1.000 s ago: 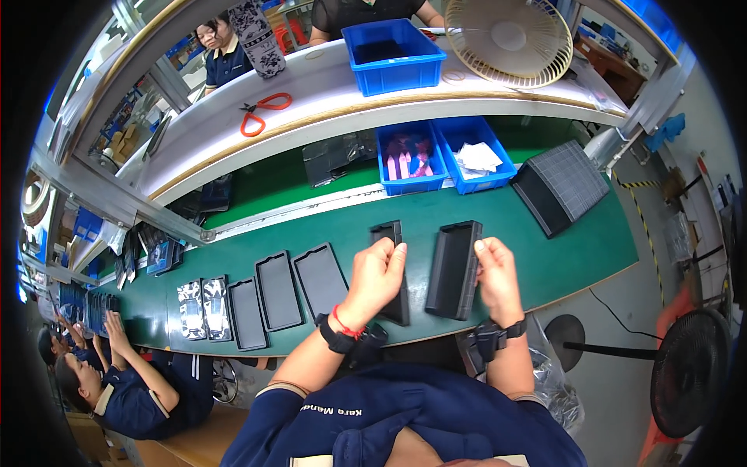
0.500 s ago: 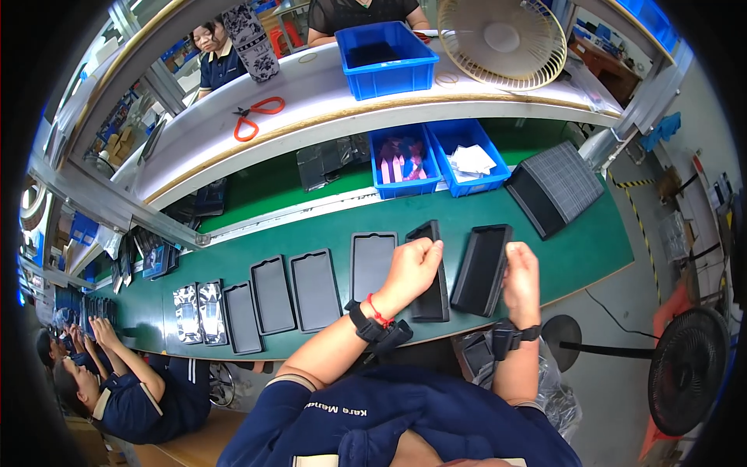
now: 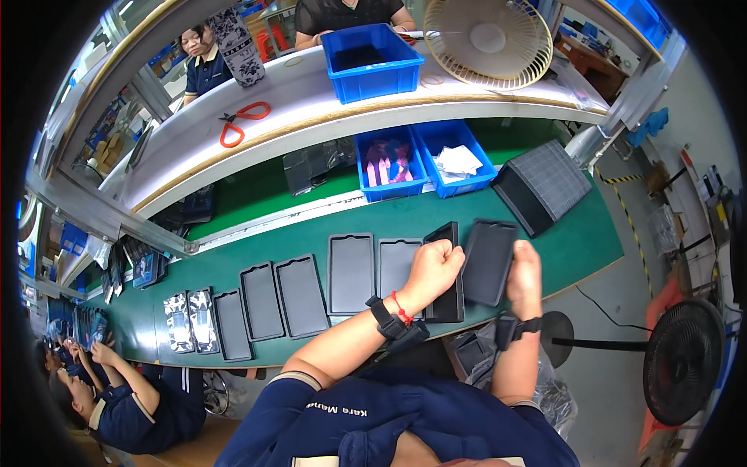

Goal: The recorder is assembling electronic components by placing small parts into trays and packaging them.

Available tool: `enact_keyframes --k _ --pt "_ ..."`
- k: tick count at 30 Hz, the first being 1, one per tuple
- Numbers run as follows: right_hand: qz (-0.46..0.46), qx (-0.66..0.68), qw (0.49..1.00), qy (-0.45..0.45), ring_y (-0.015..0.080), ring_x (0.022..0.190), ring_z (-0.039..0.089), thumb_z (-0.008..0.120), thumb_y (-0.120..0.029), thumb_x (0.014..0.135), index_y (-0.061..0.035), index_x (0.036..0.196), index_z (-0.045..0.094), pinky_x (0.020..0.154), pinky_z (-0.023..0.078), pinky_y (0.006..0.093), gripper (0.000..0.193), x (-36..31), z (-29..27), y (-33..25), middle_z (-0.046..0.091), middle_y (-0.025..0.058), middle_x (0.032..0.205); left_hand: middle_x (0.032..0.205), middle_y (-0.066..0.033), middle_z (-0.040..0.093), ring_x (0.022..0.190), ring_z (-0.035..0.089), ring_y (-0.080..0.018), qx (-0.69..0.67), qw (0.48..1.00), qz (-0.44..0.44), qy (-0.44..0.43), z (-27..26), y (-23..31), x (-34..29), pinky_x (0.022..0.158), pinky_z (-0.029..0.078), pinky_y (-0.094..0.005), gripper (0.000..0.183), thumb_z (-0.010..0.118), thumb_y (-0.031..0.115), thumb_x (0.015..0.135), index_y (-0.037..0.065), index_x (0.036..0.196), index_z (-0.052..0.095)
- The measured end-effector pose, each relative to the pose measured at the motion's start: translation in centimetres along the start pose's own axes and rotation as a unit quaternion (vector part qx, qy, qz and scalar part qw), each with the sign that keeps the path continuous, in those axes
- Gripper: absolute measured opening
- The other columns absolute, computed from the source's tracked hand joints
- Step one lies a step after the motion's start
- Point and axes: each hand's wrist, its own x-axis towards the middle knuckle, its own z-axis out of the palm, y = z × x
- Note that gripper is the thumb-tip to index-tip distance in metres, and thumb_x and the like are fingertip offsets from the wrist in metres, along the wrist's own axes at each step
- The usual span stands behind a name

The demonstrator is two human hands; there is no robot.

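Note:
My left hand (image 3: 434, 274) is closed on a black rectangular tray (image 3: 449, 305), which stands tilted up on its edge. Gripped along its right side by my right hand (image 3: 525, 274) is another black tray (image 3: 489, 263), its hollow face turned up toward me. Just left of my left hand, a dark grey tray (image 3: 400, 255) lies flat, partly covered by that hand. The row goes on leftward with a larger tray (image 3: 350, 272), two more of similar shape, and a narrower tray (image 3: 232, 325).
Two silver packets (image 3: 203, 321) lie at the row's left end. A leaning stack of black trays (image 3: 545, 188) sits at the right. Blue bins (image 3: 459, 187) stand under a white shelf bearing red-handled scissors (image 3: 245, 123), another blue bin and a fan (image 3: 489, 43). Co-workers sit nearby.
A further tray now lies flat beside my left hand. The tray in my right hand has turned to face up more. The whole view has shifted slightly.

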Motion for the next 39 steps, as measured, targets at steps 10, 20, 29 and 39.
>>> enact_keyframes --k 10,20,29,39 --pt "-0.274 -0.329 0.896 0.120 0.0209 0.053 0.052 0.067 -0.019 0.080 -0.0016 0.078 0.055 0.053 0.043 0.0326 0.021 2.8 0.6 -1.8 0.054 0.0102 0.064 0.083 -0.0167 0.060 0.086 0.056 -0.0341 0.331 0.928 0.083 -0.151 -2.9 -2.4 -0.7 0.079 0.042 -0.0425 0.041 0.064 0.042 0.079 0.002 0.087 0.059" --pt "-0.152 -0.565 0.797 0.150 0.0332 0.137 0.016 0.051 -0.048 0.085 -0.0340 0.128 0.051 0.106 0.015 0.0571 0.045 14.4 -6.2 -6.0 0.030 0.0111 0.146 0.082 -0.0084 0.064 0.074 0.059 -0.0166 0.112 0.941 0.017 -0.319 2.1 4.9 8.0 0.067 0.047 -0.0316 0.032 0.064 0.034 0.083 0.002 0.087 0.062" --pt "-0.063 -0.529 0.818 0.219 0.0333 0.138 0.010 0.051 -0.048 0.085 -0.0316 0.130 0.048 0.106 0.015 0.0597 0.048 14.5 -2.5 -6.8 0.024 0.0111 0.148 0.069 -0.0073 0.058 0.064 0.052 -0.0141 -0.017 0.992 -0.042 -0.114 14.9 -0.4 18.4 0.057 0.043 -0.0300 0.034 0.061 0.033 0.086 0.002 0.074 0.054" --pt "-0.047 -0.527 0.822 0.211 0.0329 0.139 0.009 0.050 -0.050 0.085 -0.0329 0.132 0.046 0.106 0.014 0.0594 0.050 17.6 -4.8 -8.1 0.022 0.0100 0.149 0.057 -0.0015 0.053 0.051 0.049 -0.0101 -0.155 0.962 -0.101 -0.199 9.4 2.0 16.6 0.047 0.039 -0.0252 0.028 0.063 0.018 0.083 0.007 0.062 0.050"
